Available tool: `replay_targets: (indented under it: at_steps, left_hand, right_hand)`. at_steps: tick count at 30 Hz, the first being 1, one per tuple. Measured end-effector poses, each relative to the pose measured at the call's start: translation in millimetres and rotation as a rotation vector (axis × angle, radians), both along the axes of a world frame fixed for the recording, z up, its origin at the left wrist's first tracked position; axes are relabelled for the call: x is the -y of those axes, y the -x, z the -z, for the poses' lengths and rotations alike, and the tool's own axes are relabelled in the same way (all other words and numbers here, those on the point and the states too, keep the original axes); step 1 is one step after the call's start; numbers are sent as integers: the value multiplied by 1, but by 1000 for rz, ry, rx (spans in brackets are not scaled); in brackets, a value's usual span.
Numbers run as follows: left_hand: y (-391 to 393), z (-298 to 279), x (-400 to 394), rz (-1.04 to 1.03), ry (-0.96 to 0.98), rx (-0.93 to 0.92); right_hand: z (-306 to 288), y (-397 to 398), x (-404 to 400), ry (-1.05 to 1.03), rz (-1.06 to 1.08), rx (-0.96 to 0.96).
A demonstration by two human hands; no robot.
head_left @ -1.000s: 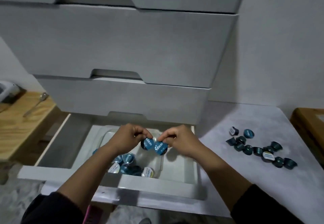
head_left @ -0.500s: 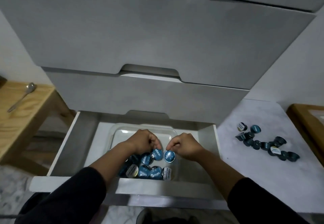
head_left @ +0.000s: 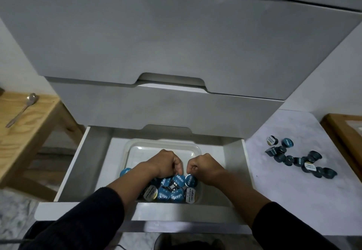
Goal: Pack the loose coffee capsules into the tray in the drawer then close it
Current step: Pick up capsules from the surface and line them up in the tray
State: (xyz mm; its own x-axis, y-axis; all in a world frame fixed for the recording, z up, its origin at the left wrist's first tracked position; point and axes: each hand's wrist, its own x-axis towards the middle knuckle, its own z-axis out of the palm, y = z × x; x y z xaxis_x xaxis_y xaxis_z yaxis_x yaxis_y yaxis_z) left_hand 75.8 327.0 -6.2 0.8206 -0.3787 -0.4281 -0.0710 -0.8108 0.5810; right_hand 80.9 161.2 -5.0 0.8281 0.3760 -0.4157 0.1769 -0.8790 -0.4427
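Observation:
The bottom white drawer (head_left: pixel 89 161) stands pulled out, with a clear plastic tray (head_left: pixel 166 146) inside. Several blue-lidded coffee capsules (head_left: pixel 166 193) fill the tray's near end. My left hand (head_left: pixel 166 162) pinches a blue capsule (head_left: pixel 179 179) and sets it down among them. Beside it, my right hand (head_left: pixel 203 166) pinches another blue capsule (head_left: pixel 191 179) at the pile's right side. Both capsules touch the pile. Several loose dark capsules (head_left: pixel 299 158) lie on the pale counter to the right.
Closed drawer fronts (head_left: pixel 166 108) rise just behind the open drawer. A wooden side table (head_left: pixel 29 124) with a spoon (head_left: pixel 21 108) stands at the left. A wood-framed object (head_left: pixel 344 132) lies at the far right. The pale counter (head_left: pixel 293 200) extends right of the drawer.
Both hands have lowered from above the tray into its near end, carrying one capsule each down onto the pile. The camera has tilted and moved closer.

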Motion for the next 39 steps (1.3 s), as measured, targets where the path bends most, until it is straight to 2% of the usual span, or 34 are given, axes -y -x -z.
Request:
replay_targets:
  at_steps: [6,10,16,18,21,23,25,30,32,35,37,39]
  left_hand:
    - [5,-11,2,-44,-4,-10]
    - [13,-21,4,-71,-73,30]
    - [38,-25,20,-194,-141,186]
    - [48,-25,28,-253,-159,273]
    - [62,-29,38,-319,-158,399]
    - [69,-34,44,-331,-157,451]
    - [73,-42,52,-334,-156,475]
    - [73,-54,88,-296,-122,497]
    - [70,-57,109,-303,-92,532]
    - [66,-63,147,-329,-49,586]
    - [61,-65,179,-336,-16,615]
    - [58,-66,216,-342,12,609]
  right_hand:
    - [3,4,5,16,-13,25]
    - [0,8,7,24,-31,41]
    - [-1,28,13,-64,26,184]
    - [1,39,13,-55,48,287]
    - [3,54,15,-98,94,665]
    - [5,61,20,-101,47,877]
    - [3,67,27,-40,5,977]
    - [-22,71,56,-34,-14,1223]
    - [-31,69,74,-76,44,1257]
    - [-32,64,113,8,-1,1304]
    - [-30,58,146,27,2,1261]
    - [-22,53,184,-16,96,1150]
